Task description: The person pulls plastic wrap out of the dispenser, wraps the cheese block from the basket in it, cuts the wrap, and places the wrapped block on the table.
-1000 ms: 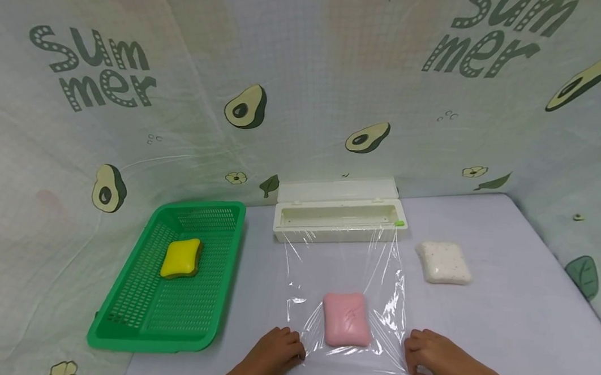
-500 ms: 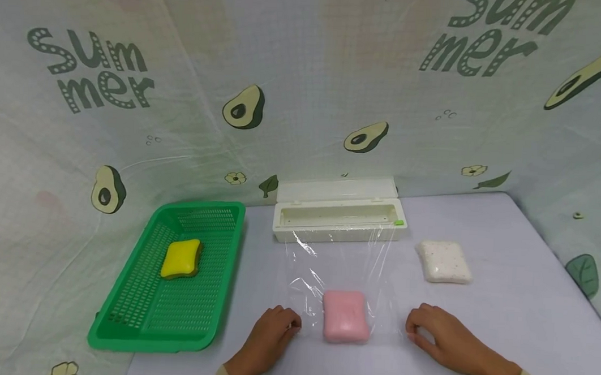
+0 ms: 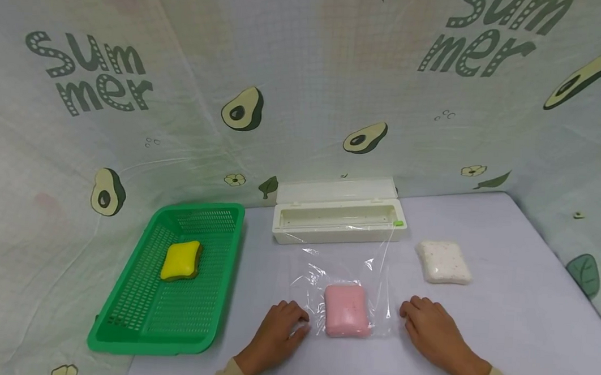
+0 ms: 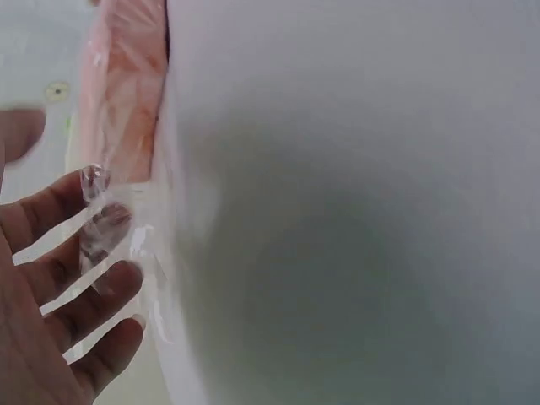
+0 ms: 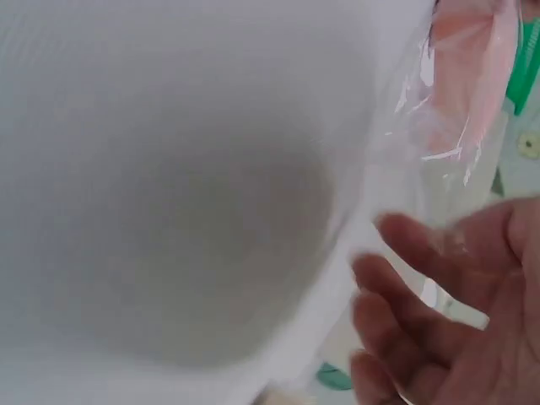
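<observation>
A pink pillow-shaped block [image 3: 347, 312] lies on the table with clear plastic wrap [image 3: 322, 265] around it. The wrap runs back to a white dispenser box [image 3: 339, 233] with its lid raised. My left hand [image 3: 280, 333] is just left of the block, its fingers spread; in the left wrist view the fingertips [image 4: 126, 278] touch the wrap, thumb apart. To the right of the block, my right hand [image 3: 435, 333] has loosely bent fingers beside the wrap's edge; in the right wrist view the wrap [image 5: 460, 164] lies near the index finger. The block's underside is hidden.
On the left stands a green basket [image 3: 225, 297] holding a yellow sponge [image 3: 181, 260]. A white speckled block [image 3: 444, 263], shiny as if wrapped, lies at the right. A printed avocado curtain [image 3: 306, 86] rises behind the table.
Both hands have moved forward from the wrap's near corners. The wrap's near edge has drawn back toward the block, and the block has shifted slightly toward the dispenser. The left fingers have spread.
</observation>
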Action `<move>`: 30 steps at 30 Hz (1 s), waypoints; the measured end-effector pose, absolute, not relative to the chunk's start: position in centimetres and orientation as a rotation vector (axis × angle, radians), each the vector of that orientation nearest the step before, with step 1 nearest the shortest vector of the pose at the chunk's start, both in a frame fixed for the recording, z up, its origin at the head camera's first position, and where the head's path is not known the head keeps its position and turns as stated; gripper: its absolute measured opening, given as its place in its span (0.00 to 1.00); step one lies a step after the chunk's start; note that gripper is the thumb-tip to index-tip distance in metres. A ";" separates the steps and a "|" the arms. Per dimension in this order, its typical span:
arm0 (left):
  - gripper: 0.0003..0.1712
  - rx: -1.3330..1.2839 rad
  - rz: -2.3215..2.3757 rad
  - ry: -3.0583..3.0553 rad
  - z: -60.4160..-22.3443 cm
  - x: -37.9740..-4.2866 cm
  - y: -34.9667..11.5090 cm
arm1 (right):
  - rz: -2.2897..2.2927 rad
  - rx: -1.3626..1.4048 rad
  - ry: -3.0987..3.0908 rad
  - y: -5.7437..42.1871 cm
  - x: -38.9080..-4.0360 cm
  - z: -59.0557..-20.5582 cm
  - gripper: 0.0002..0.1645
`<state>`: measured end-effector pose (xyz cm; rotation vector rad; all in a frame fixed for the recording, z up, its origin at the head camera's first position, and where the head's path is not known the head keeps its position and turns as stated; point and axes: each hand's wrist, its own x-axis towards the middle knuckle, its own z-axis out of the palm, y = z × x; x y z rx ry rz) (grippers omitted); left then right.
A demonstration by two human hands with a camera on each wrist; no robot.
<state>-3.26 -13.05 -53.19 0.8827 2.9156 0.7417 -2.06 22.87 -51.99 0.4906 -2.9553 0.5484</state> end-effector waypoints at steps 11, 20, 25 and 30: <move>0.08 1.074 0.566 3.078 -52.8 -3.7 -10.6 | 0.618 0.887 -2.561 18.9 -3.0 -52.7 0.31; 0.10 0.816 0.683 3.023 -52.3 -3.8 -10.5 | 0.795 0.807 -2.559 18.2 -3.8 -53.2 0.23; 0.21 1.035 0.508 3.126 -51.8 -3.3 -9.0 | 0.700 0.843 -2.453 17.8 -3.3 -52.5 0.27; 0.32 1.247 0.108 3.182 -52.2 -2.8 -7.1 | 0.605 1.014 -2.379 17.0 -2.6 -52.5 0.26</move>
